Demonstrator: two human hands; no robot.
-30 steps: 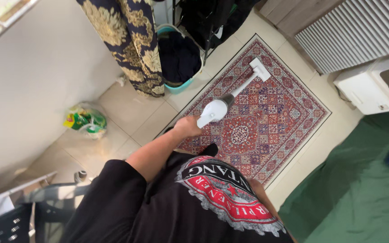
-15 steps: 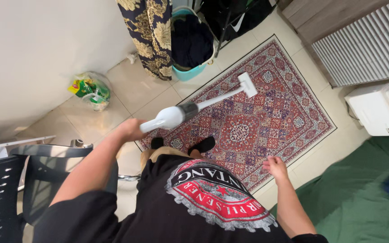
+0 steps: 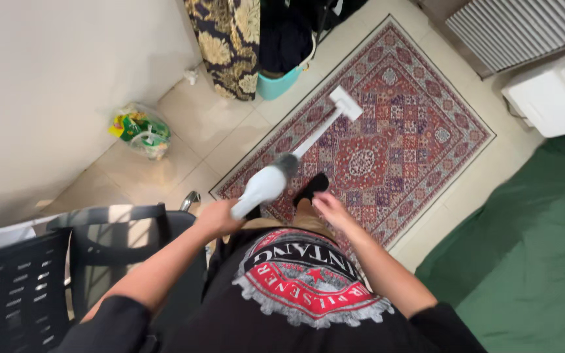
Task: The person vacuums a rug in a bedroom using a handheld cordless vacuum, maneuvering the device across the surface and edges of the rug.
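Vacuum (image 3: 271,183), a white cordless stick one, is gripped at the handle end by the left hand (image 3: 218,217), fist wrapped around it. Right hand (image 3: 327,208) floats loose and open just beside the body of it, holding nothing. Farther out, the floor head (image 3: 346,102) sits on the red patterned rug (image 3: 420,124), toward its upper left part. My guess is it's mid-job, can't tell clean bits from dirty, and the far right side looks unreached
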